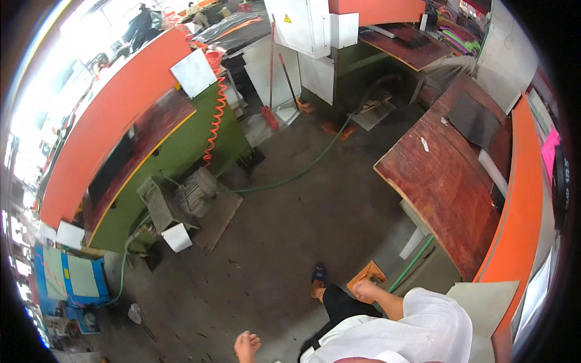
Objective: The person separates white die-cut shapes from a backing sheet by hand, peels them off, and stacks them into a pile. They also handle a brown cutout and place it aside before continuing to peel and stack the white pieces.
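My left hand [247, 346] hangs at the lower edge with its fingers loosely curled, and no object shows in it. My right hand [365, 291] is closed beside my dark trousers, with nothing visible in it. From above, it overlaps an orange foot pedal [373, 270] on the floor; I cannot make out any contact. My foot in a dark blue slipper [319, 272] is on the grey floor. Nearest on the right stands a machine table with a worn red-brown top [436, 175].
At left, a green machine [181, 142] has an orange beam [115, 133] and a motor [196, 192] at its base. A green hose [296, 175] crosses the floor. A red broom [270, 118] leans near the white cabinet [299, 27]. A dark sheet [475, 120] lies on the right table.
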A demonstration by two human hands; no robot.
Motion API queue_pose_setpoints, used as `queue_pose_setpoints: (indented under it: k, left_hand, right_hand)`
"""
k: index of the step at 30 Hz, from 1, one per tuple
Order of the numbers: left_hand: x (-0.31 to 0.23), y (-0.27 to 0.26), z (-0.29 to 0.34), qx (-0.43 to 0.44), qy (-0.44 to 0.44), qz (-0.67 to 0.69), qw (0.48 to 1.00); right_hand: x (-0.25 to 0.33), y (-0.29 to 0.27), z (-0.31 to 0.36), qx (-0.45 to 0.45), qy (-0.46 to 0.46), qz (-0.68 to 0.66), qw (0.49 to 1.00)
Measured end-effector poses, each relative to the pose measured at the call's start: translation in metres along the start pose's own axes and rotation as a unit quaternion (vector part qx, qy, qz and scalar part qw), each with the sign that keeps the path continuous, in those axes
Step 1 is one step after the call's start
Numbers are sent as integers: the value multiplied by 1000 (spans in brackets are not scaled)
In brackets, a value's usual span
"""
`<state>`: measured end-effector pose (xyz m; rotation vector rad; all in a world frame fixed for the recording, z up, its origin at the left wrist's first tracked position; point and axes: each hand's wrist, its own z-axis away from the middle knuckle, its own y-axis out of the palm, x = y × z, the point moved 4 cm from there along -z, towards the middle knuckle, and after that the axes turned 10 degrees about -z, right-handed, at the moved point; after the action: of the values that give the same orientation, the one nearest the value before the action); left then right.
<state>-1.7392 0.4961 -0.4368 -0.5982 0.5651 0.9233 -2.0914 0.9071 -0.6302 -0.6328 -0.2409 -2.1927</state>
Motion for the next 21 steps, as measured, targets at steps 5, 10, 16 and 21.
queue_pose_setpoints:
  k: [5, 10, 16, 21]
  left_hand:
    - [33, 5, -94, 185, 2, -259, 948]
    - [-46, 44, -123, 219, 384, -687, 576]
    - [-162, 139, -190, 93, -115, -433, 889]
    - [-290, 224, -297, 164, -17, -418, 893]
  right_hand:
    - [157, -28, 11, -86, -65, -206, 973]
    - [298, -43, 11, -32, -145, -260, 954]
    - [499, -68, -60, -36, -227, -169, 959]
    - [666, -132, -132, -77, -235, -177, 953]
